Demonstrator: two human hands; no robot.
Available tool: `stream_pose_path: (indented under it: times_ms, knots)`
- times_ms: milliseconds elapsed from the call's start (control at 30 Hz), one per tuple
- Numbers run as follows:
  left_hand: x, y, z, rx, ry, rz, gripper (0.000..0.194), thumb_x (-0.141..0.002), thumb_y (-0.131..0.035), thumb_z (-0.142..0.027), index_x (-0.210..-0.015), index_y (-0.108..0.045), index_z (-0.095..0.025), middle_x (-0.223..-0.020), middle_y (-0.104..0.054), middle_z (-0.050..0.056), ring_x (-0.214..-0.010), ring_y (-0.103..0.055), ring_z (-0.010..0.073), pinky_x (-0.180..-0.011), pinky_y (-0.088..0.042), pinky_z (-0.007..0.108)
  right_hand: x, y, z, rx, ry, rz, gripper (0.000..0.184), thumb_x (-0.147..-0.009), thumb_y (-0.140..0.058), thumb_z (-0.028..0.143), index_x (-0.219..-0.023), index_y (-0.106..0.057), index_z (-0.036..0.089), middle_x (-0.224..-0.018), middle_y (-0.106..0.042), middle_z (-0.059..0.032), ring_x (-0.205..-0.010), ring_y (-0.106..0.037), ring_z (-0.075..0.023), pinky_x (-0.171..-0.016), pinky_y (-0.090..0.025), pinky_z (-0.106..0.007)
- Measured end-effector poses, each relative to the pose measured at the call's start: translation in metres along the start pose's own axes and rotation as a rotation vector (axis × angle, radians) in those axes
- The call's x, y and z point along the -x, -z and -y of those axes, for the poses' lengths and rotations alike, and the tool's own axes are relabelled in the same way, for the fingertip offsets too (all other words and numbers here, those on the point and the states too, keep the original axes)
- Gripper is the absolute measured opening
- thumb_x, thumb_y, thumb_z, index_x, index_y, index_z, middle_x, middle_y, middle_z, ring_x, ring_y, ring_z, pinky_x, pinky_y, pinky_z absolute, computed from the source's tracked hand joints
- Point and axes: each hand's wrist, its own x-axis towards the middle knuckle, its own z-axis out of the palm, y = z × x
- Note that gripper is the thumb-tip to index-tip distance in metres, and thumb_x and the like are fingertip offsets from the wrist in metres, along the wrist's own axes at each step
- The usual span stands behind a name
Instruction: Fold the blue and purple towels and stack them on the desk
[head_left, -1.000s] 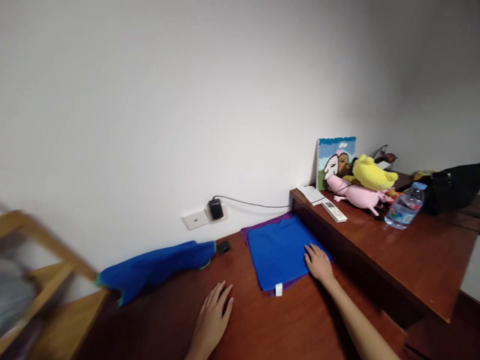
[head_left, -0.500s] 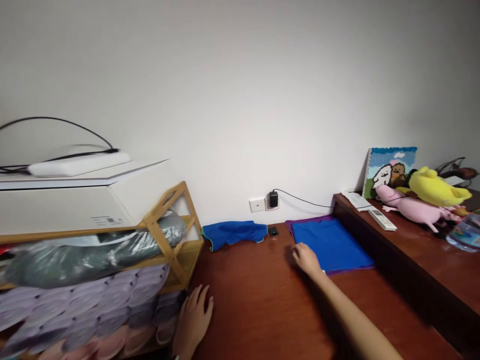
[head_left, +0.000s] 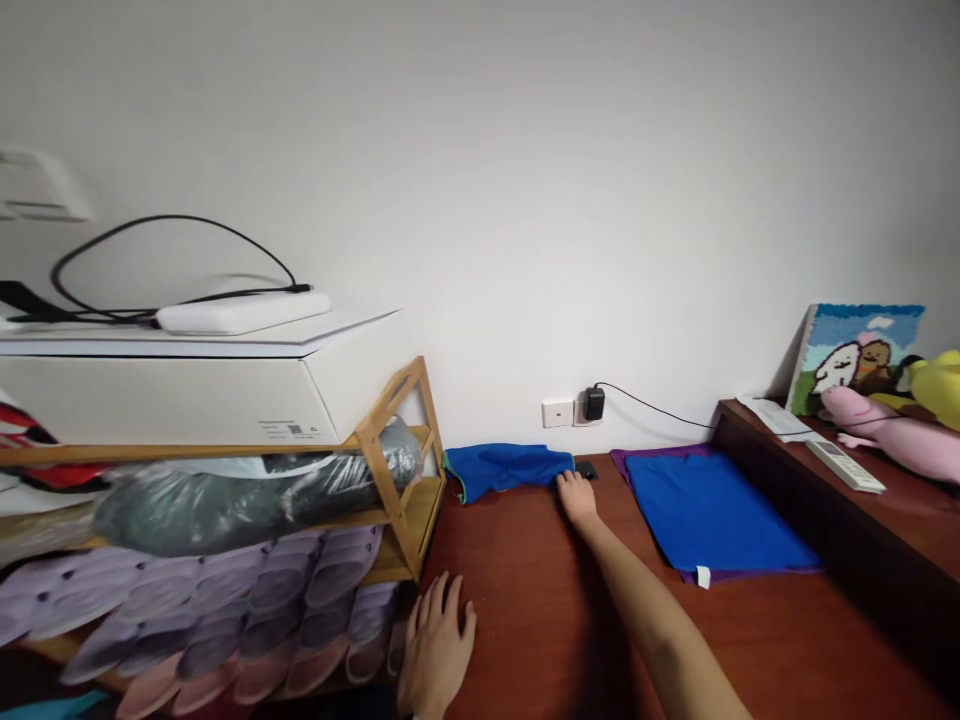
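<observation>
My left hand (head_left: 439,645) rests palm down on the brown wooden tabletop (head_left: 517,590), fingers spread and nothing in them. My right hand (head_left: 576,498) reaches across the table to the right end of a crumpled blue cloth (head_left: 502,468) with a green edge, which lies against the wall. Its fingertips are at the cloth's corner, slightly apart, and I see nothing held in them. Just behind them is a small black object (head_left: 585,469), partly covered by the hand. Further right, a blue cloth (head_left: 712,510) with a white tag lies flat over a purple one (head_left: 624,466).
At the left stands a wooden rack (head_left: 405,515) with several lilac and pink slippers (head_left: 289,570), a plastic-wrapped bundle (head_left: 247,505) and a white box (head_left: 172,395). A black charger (head_left: 594,402) sits in the wall socket. A raised ledge on the right bears a remote (head_left: 846,465) and a pink plush toy (head_left: 896,430).
My right hand has moved left, from the flat blue cloth to the end of the crumpled one. The view has turned left, and my left hand stays spread on the table.
</observation>
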Motion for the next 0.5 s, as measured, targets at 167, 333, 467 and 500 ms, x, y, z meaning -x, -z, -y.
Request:
stream_pose_path:
  times_ms: [167,333,467,500]
  knots:
    - [0.0,-0.001,-0.002,-0.003,0.007,0.003,0.051,-0.095,-0.046,-0.04,-0.138,-0.069,-0.024,-0.151,-0.066,0.013,-0.14,-0.058,0.0343,-0.123,-0.04,0.055,0.003,0.02,0.011,0.006,0.068,-0.104,0.034,-0.102,-0.04,0.011,-0.112,-0.072,0.018,-0.11,-0.074,-0.0153,-0.106,-0.066,-0.0281,-0.089,-0.052,-0.035]
    - [-0.003,0.007,-0.008,-0.005,-0.003,0.002,0.049,-0.096,-0.044,-0.036,-0.136,-0.07,-0.022,-0.15,-0.065,0.014,-0.141,-0.057,0.032,-0.124,-0.039,0.051,0.001,0.114,0.026,-0.003,0.18,-0.334,0.034,-0.108,-0.034,0.018,-0.107,-0.068,0.017,-0.099,-0.071,-0.0139,-0.101,-0.063,-0.0271,-0.091,-0.052,-0.037]
    - [-0.005,0.025,-0.015,0.081,-0.011,0.007,0.048,-0.095,-0.047,-0.035,-0.135,-0.069,-0.02,-0.145,-0.069,0.016,-0.14,-0.059,0.032,-0.124,-0.039,0.052,0.017,0.255,0.044,-0.065,0.445,-0.786,0.03,-0.112,-0.036,0.023,-0.106,-0.065,0.018,-0.09,-0.067,-0.009,-0.09,-0.062,-0.0243,-0.084,-0.052,-0.036]
    - [-0.004,0.031,-0.019,0.139,-0.009,0.002,0.049,-0.094,-0.049,-0.038,-0.136,-0.068,-0.019,-0.144,-0.069,0.016,-0.138,-0.06,0.0324,-0.122,-0.041,0.053,0.027,0.293,0.05,-0.082,0.506,-0.873,0.028,-0.112,-0.036,0.024,-0.109,-0.064,0.018,-0.091,-0.067,-0.0086,-0.091,-0.063,-0.0239,-0.084,-0.052,-0.035]
